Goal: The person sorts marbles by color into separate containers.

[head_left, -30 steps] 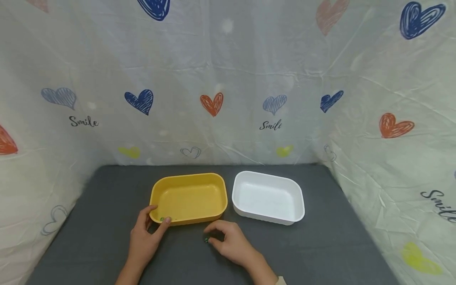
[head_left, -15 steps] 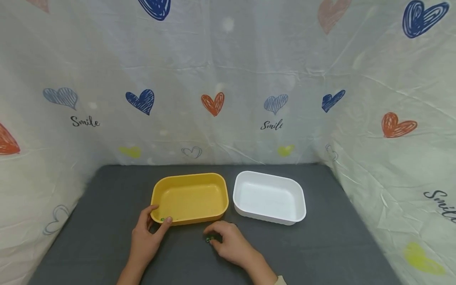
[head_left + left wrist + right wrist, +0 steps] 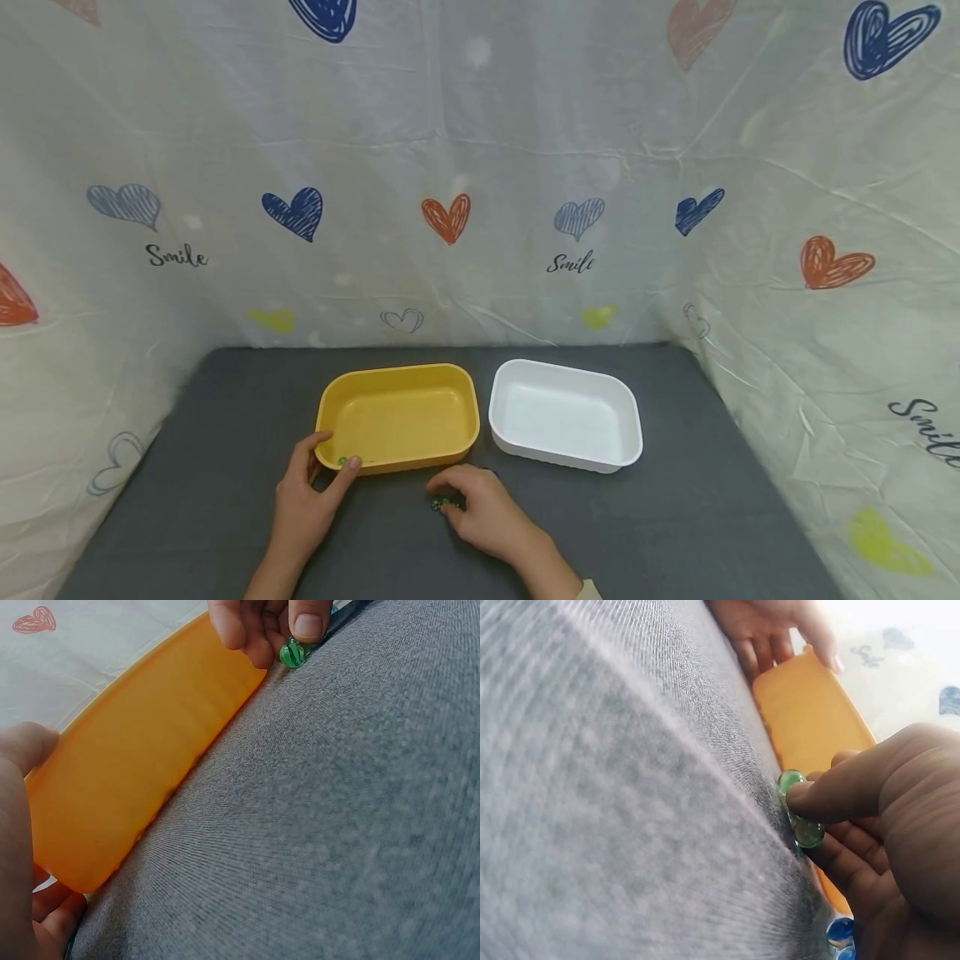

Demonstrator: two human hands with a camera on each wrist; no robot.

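My left hand [image 3: 303, 496] grips the near-left corner of a yellow tray [image 3: 405, 417], thumb on the near rim and fingers at the left side. Inside that corner lies a small green marble [image 3: 342, 461], partly hidden by the rim. Just in front of the tray, my right hand [image 3: 487, 512] is low over the cloth, pinching green marbles [image 3: 791, 781] between thumb and curled fingers. In the left wrist view, one green marble [image 3: 292, 653] shows beside the thumb tip. Blue marbles [image 3: 840, 930] sit below the right hand in the right wrist view, partly cut off.
A white tray [image 3: 566, 454] stands to the right of the yellow one, a narrow gap between them. Dark grey cloth [image 3: 637, 533] covers the table. A pale curtain [image 3: 510, 167] printed with hearts hangs behind and at both sides.
More green shows at my right fingertips now than a second ago, and the thumb and fingers have shifted slightly. My left hand and both trays have stayed put.
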